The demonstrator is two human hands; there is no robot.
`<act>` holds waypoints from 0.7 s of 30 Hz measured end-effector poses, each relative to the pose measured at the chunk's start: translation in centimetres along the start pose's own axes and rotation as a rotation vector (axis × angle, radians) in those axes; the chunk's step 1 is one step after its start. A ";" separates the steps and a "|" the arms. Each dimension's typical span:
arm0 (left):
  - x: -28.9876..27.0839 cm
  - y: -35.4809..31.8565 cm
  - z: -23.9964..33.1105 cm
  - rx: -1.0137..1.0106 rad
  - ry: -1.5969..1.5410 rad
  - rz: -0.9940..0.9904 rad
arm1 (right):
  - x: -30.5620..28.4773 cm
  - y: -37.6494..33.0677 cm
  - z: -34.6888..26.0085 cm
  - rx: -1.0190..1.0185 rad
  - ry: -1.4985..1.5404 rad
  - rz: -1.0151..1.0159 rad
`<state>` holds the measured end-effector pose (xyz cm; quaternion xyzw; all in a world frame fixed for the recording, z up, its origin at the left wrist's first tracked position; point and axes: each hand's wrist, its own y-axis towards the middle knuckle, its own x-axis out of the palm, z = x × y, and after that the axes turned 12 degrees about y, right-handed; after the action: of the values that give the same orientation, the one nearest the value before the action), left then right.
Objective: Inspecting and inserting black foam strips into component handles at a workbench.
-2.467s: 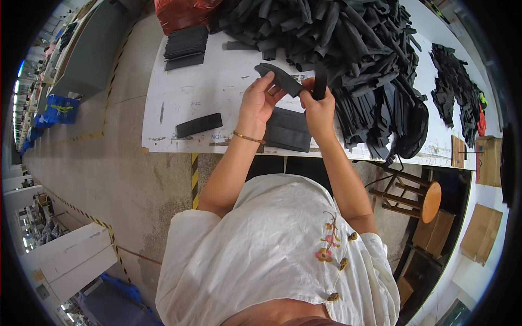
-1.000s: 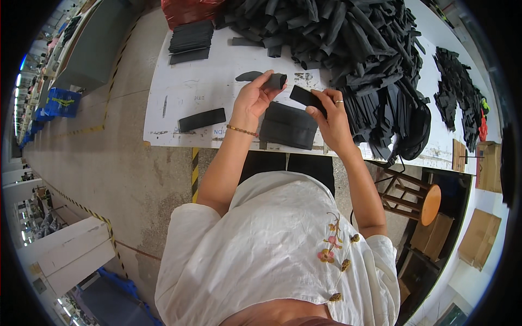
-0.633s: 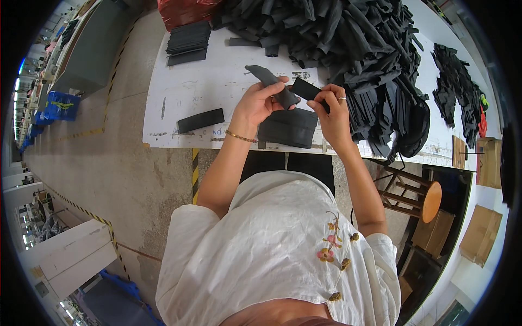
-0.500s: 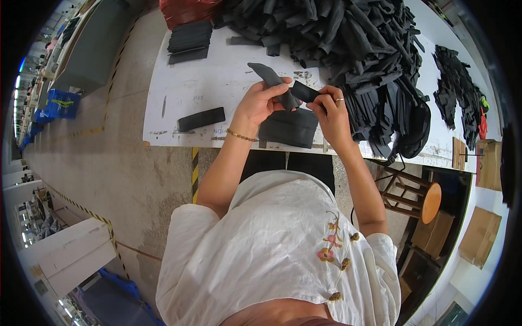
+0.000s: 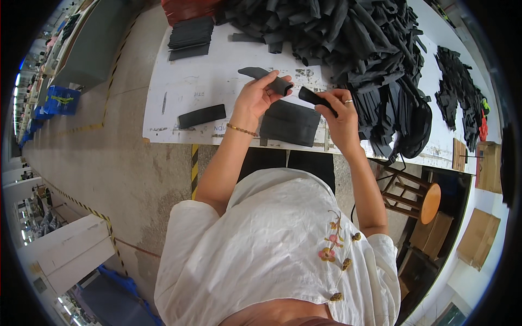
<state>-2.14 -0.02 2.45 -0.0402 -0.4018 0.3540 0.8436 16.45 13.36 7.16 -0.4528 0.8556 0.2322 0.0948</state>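
Observation:
My left hand (image 5: 254, 99) is closed around a curled, tube-like black fabric piece (image 5: 279, 85), its far end pointing up to the left. In my right hand (image 5: 342, 115) a narrower black fabric strip (image 5: 313, 98) is pinched, with its free end toward the left hand. A small gap separates the two pieces. Below them, flat black fabric pieces (image 5: 290, 125) lie at the table's near edge. One folded black strip (image 5: 202, 116) rests to the left of my left wrist.
A large heap of black fabric tubes (image 5: 337, 32) covers the back of the white table (image 5: 179, 89). At the back left stand a neat black stack (image 5: 190, 37) and a red plastic bag (image 5: 187, 8). A wooden stool (image 5: 429, 203) is at the right.
My hands have drawn apart slightly, the right one toward me and rightward. The piece in my left hand has turned to lie flatter. Both pieces stay held.

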 end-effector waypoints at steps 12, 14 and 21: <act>0.7 -0.3 -0.1 -0.035 0.105 -0.053 | 1.1 1.1 -0.8 -0.368 -0.413 0.041; 0.6 -0.4 -0.2 -0.021 0.078 -0.077 | 1.0 1.2 -0.7 -0.391 -0.444 0.043; 1.9 -1.3 -0.1 0.074 0.088 -0.070 | 1.2 1.1 -0.6 -0.520 -0.576 0.035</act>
<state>-0.53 0.20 4.06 -0.0102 -0.3521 0.3370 0.8731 14.88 12.71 7.58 -0.3631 0.7142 0.5606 0.2092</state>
